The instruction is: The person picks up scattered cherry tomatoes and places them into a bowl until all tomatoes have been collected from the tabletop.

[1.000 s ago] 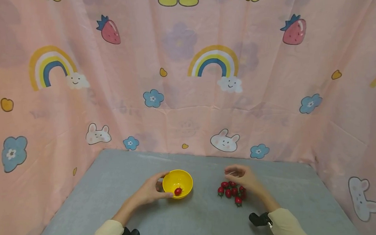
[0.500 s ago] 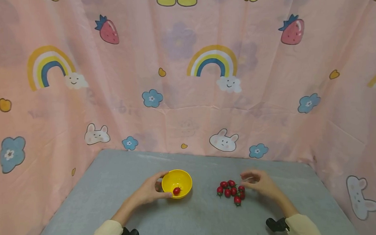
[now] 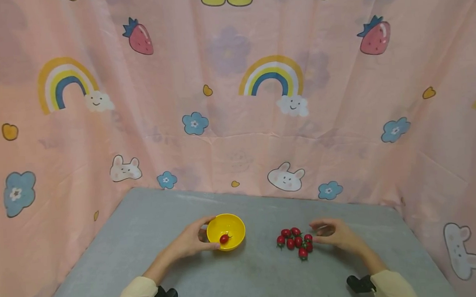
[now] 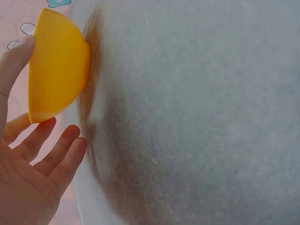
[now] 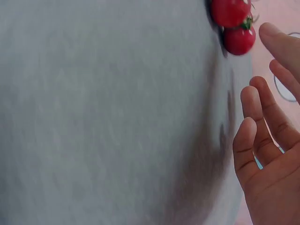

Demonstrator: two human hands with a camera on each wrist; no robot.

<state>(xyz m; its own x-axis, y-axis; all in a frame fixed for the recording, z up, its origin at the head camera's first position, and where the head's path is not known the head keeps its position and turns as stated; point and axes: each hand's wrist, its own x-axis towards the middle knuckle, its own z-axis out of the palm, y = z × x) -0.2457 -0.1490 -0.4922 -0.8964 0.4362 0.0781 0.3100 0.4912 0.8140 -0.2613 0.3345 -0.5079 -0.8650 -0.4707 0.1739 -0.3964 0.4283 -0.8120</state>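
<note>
My left hand [image 3: 189, 240] holds a small yellow bowl [image 3: 237, 228] by its rim, thumb on the near side and index finger on the far side. In the left wrist view the bowl [image 4: 58, 65] stands on the table with the other fingers spread beside it. One red cherry tomato [image 3: 224, 239] lies inside the bowl. Several more cherry tomatoes [image 3: 298, 241], with green stems, sit bunched to the bowl's right. Just right of that bunch is my right hand [image 3: 341, 236], fingers loosely bent and holding nothing. Its thumb comes near a tomato [image 5: 239, 41] in the right wrist view.
A grey cloth-like surface [image 3: 261, 277] covers the table. Behind and at both sides hangs a pink curtain [image 3: 238, 162] printed with rainbows, strawberries and rabbits. Black camera mounts [image 3: 360, 284] sit at both wrists.
My right hand has moved right, from over the tomatoes to beside them. The left hand and the bowl stay in place; the tomato inside has shifted very slightly.
</note>
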